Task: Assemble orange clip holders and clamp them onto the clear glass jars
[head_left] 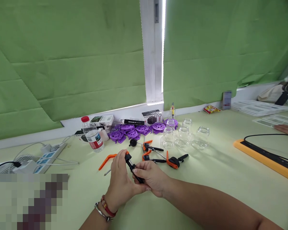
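Note:
In front of me, just above the table (pixel 172 204), I hold a black-and-orange hand tool (pixel 130 163) with a short bright metal part; its exact kind I cannot make out. My left hand (pixel 121 180) curls around its top end, orange showing at the fingertips. My right hand (pixel 153 177) pinches the lower black part between thumb and fingers. Several similar black-and-orange tools with metal rods, one of them (pixel 174 161) at the right, lie just beyond my hands. Left of my left hand lies an orange curved handle (pixel 107 160), with a metal rod tip near it.
Purple plastic round parts (pixel 127 131) lie at the back, with boxes (pixel 152 117) behind them. Clear glass jars (pixel 200 139) stand right of them. A red-capped water bottle (pixel 94 137) and power strip (pixel 49 156) are left. Another person's hand (pixel 286 128) rests far right, near an orange-edged object (pixel 264 159).

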A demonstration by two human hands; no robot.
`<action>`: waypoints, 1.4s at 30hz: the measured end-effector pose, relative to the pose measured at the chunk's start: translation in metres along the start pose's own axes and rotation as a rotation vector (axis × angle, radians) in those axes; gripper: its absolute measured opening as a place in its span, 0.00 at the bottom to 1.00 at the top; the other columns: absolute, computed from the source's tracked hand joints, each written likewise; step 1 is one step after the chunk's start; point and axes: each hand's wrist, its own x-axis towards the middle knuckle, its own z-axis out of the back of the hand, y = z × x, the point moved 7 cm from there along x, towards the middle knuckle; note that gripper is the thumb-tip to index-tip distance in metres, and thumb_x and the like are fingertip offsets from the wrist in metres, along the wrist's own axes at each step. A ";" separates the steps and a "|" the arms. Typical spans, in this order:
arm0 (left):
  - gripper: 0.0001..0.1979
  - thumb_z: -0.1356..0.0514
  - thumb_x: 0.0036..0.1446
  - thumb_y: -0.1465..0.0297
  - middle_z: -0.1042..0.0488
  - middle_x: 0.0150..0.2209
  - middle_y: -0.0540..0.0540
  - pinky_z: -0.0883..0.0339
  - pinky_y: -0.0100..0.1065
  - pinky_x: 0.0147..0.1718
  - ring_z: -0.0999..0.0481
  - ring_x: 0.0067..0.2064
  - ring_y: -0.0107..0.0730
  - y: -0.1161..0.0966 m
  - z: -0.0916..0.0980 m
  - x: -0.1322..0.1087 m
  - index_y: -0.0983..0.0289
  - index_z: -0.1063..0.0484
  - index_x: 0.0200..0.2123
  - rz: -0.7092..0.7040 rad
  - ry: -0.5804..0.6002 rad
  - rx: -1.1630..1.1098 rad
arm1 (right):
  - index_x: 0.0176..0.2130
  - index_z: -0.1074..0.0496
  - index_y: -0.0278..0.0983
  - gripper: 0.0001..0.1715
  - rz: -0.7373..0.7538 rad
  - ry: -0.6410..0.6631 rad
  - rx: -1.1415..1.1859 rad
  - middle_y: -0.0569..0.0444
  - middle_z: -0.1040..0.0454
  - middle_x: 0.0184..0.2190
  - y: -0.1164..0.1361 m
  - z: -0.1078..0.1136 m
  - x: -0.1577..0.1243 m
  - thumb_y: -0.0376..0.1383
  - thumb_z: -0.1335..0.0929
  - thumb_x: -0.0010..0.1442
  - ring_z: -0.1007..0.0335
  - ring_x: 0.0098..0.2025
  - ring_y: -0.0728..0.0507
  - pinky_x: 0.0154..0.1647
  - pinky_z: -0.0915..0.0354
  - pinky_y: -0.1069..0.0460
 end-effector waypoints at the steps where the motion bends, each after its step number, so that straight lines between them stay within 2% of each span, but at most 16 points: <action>1: 0.61 0.31 0.26 0.50 0.44 0.59 0.68 0.43 0.58 0.53 0.42 0.59 0.63 -0.002 0.000 0.000 0.64 0.54 0.62 0.002 0.002 0.018 | 0.23 0.34 0.33 0.23 -0.009 0.001 0.001 0.58 0.33 0.18 0.000 0.000 0.000 0.45 0.24 0.36 0.39 0.19 0.51 0.17 0.51 0.57; 5: 0.54 0.34 0.33 0.58 0.42 0.58 0.67 0.42 0.56 0.53 0.40 0.59 0.60 -0.009 0.001 0.000 0.66 0.54 0.63 0.005 -0.021 0.100 | 0.23 0.33 0.33 0.22 -0.002 0.004 0.007 0.58 0.32 0.17 0.001 0.000 0.002 0.45 0.24 0.36 0.38 0.20 0.51 0.22 0.43 0.55; 8: 0.50 0.36 0.36 0.61 0.39 0.57 0.68 0.41 0.53 0.54 0.39 0.58 0.57 -0.013 0.002 0.001 0.69 0.51 0.62 -0.009 -0.039 0.169 | 0.22 0.33 0.32 0.22 0.024 -0.004 -0.011 0.58 0.32 0.17 0.000 0.003 0.005 0.45 0.24 0.37 0.37 0.20 0.52 0.24 0.41 0.54; 11: 0.49 0.36 0.35 0.59 0.38 0.56 0.68 0.41 0.52 0.53 0.38 0.57 0.57 -0.012 0.000 0.000 0.70 0.48 0.60 -0.037 -0.033 0.218 | 0.21 0.33 0.33 0.21 0.023 -0.014 -0.035 0.58 0.32 0.16 -0.002 0.005 0.008 0.45 0.24 0.37 0.37 0.19 0.51 0.22 0.41 0.54; 14: 0.53 0.35 0.33 0.52 0.37 0.55 0.70 0.39 0.53 0.52 0.37 0.56 0.59 -0.009 -0.004 0.001 0.71 0.48 0.60 -0.048 -0.017 0.254 | 0.22 0.33 0.33 0.20 -0.018 -0.020 -0.071 0.58 0.32 0.16 -0.005 0.007 0.010 0.44 0.25 0.38 0.37 0.18 0.51 0.21 0.42 0.54; 18: 0.54 0.35 0.32 0.49 0.39 0.57 0.69 0.39 0.53 0.52 0.38 0.57 0.59 -0.009 -0.007 0.002 0.70 0.48 0.61 -0.068 0.004 0.245 | 0.22 0.33 0.32 0.18 -0.042 -0.019 -0.110 0.59 0.32 0.16 -0.003 0.008 0.011 0.43 0.26 0.40 0.37 0.18 0.51 0.19 0.43 0.55; 22: 0.49 0.37 0.37 0.53 0.38 0.57 0.69 0.39 0.53 0.52 0.38 0.57 0.58 -0.011 -0.005 0.000 0.69 0.46 0.61 -0.049 0.009 0.234 | 0.22 0.33 0.33 0.18 -0.021 0.010 -0.125 0.58 0.32 0.17 -0.002 0.006 0.011 0.44 0.26 0.41 0.36 0.18 0.51 0.20 0.41 0.55; 29: 0.45 0.37 0.38 0.57 0.36 0.55 0.69 0.40 0.55 0.52 0.38 0.57 0.60 -0.010 -0.007 -0.004 0.70 0.44 0.58 0.003 0.005 0.187 | 0.22 0.33 0.33 0.21 -0.029 0.029 -0.146 0.59 0.33 0.16 -0.004 0.006 0.012 0.46 0.26 0.41 0.37 0.17 0.51 0.20 0.41 0.54; 33: 0.42 0.36 0.39 0.58 0.35 0.53 0.67 0.37 0.54 0.50 0.35 0.54 0.56 -0.009 -0.004 0.000 0.68 0.42 0.57 0.050 0.067 0.066 | 0.23 0.32 0.32 0.21 -0.029 0.106 -0.204 0.57 0.32 0.18 0.001 0.003 0.014 0.47 0.26 0.43 0.36 0.19 0.51 0.22 0.41 0.54; 35: 0.41 0.36 0.40 0.57 0.34 0.53 0.65 0.36 0.52 0.50 0.33 0.54 0.53 -0.001 0.002 0.004 0.66 0.42 0.56 0.110 0.089 -0.005 | 0.25 0.30 0.31 0.20 0.002 0.133 -0.267 0.56 0.31 0.20 0.007 0.004 0.016 0.47 0.28 0.48 0.35 0.22 0.51 0.25 0.40 0.55; 38: 0.42 0.36 0.40 0.54 0.34 0.53 0.64 0.36 0.50 0.50 0.33 0.54 0.51 0.023 0.020 0.011 0.66 0.43 0.56 0.246 0.041 -0.037 | 0.37 0.29 0.32 0.15 0.090 0.014 -0.458 0.53 0.28 0.30 0.019 0.016 0.019 0.43 0.33 0.57 0.33 0.24 0.51 0.25 0.39 0.55; 40: 0.42 0.36 0.40 0.52 0.34 0.53 0.63 0.37 0.49 0.51 0.34 0.55 0.51 0.037 0.031 0.013 0.66 0.43 0.57 0.307 0.008 -0.026 | 0.44 0.30 0.34 0.13 0.165 -0.085 -0.732 0.52 0.27 0.33 0.026 0.023 0.019 0.38 0.36 0.60 0.31 0.25 0.50 0.26 0.39 0.54; 42: 0.42 0.36 0.40 0.52 0.34 0.53 0.62 0.37 0.49 0.51 0.33 0.54 0.51 0.044 0.038 0.015 0.65 0.42 0.57 0.311 -0.015 -0.001 | 0.42 0.29 0.34 0.11 0.258 -0.111 -1.067 0.51 0.27 0.31 0.029 0.021 0.016 0.33 0.37 0.60 0.30 0.28 0.48 0.30 0.40 0.53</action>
